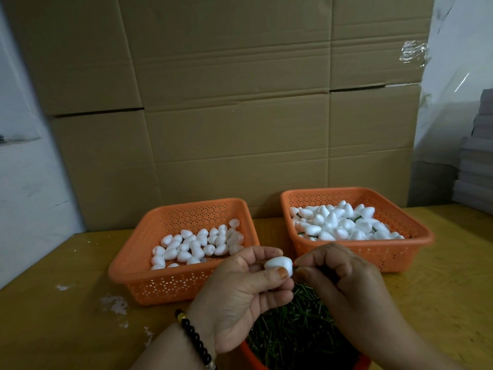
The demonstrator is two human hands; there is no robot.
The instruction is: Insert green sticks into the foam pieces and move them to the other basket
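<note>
While both forearms reach in from the near edge, the left hand (240,292) pinches a white foam piece (278,266) between thumb and fingers, palm up, a black bead bracelet (194,340) at its wrist. Touching its end, the right hand (338,279) has its grip pressed on a green stick (294,268). Below lies a tub of green sticks (296,332). Farther on the yellow tabletop (66,303) stand the left basket (186,252) with plain foam and the right basket (354,228) with stemmed pieces, cardboard (226,102) behind.
</note>
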